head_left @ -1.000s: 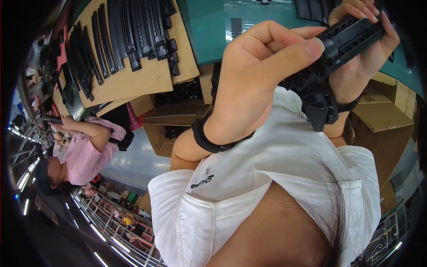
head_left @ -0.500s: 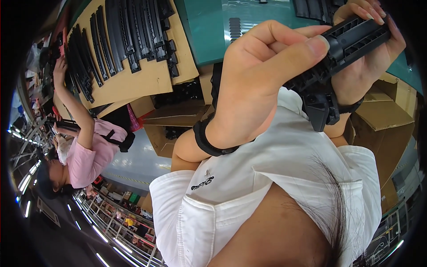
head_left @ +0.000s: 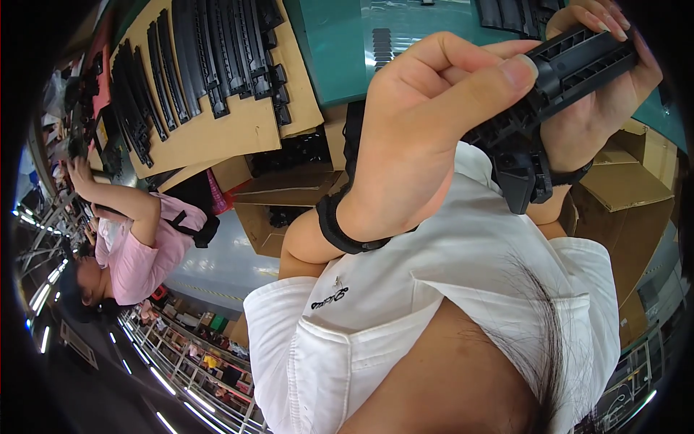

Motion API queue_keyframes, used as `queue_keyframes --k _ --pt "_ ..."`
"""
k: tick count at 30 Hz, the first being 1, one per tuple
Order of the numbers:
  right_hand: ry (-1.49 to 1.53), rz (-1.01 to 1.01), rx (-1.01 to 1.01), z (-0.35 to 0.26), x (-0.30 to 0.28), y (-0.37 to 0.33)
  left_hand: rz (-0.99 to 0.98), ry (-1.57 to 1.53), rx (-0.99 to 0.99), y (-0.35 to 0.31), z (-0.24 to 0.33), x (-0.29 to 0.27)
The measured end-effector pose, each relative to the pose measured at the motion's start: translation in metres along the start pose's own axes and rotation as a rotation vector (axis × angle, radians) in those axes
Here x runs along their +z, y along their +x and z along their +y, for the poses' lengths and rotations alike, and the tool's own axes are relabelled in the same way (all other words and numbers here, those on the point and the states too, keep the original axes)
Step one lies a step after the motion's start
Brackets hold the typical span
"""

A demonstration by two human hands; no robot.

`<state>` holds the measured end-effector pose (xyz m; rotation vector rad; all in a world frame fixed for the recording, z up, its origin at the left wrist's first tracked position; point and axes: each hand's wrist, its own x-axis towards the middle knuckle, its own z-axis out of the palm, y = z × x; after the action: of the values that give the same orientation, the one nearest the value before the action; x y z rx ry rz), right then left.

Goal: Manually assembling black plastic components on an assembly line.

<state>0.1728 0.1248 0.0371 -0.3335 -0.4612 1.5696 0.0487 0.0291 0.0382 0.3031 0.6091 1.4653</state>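
Between my hands, up at the right, is a long black plastic part [head_left: 576, 66] with ribbed, hollow sections. My left hand [head_left: 413, 134] is closed on it, the thumb pressing along its near side and the fingers curled behind. Around its far end wraps my right hand [head_left: 589, 123], fingertips over the top edge and palm beneath. An angular black end piece [head_left: 526, 181] hangs below the part in front of my white clothing; whether the two are joined I cannot tell. Both my wrists carry black bands.
Several long black plastic strips [head_left: 210, 58] lie in rows on cardboard [head_left: 238, 130] at the upper left. More black pieces [head_left: 510, 16] rest on the green table [head_left: 329, 54]. Open cardboard boxes [head_left: 625, 181] stand below. At the left a person in pink [head_left: 137, 260] works.
My hands and the black part stay almost in place, shifting very slightly. The other person's raised arm has drawn down and away from the strips.
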Motion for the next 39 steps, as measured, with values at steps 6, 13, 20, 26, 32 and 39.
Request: queue_keyframes --k 6,13,20,26,32,39 --pt "-0.082 0.037 -0.068 0.004 0.010 -0.007 0.077 -0.043 -0.037 0.006 -0.002 -0.001" --pt "-0.086 0.049 -0.078 0.003 0.011 -0.007 -0.020 -0.074 -0.026 -0.003 0.011 0.007" --pt "-0.001 0.003 0.029 -0.009 -0.002 0.004 -0.009 0.044 0.073 -0.002 -0.006 0.008" --pt "0.000 0.019 0.029 -0.009 -0.006 0.009 0.020 0.265 0.181 0.004 -0.004 0.005" --pt "0.124 0.047 0.082 -0.004 -0.001 0.007 -0.033 0.174 0.199 0.002 -0.002 0.000" --pt "0.027 0.037 0.050 -0.006 0.004 -0.004 0.023 0.360 0.206 -0.005 -0.001 0.001"
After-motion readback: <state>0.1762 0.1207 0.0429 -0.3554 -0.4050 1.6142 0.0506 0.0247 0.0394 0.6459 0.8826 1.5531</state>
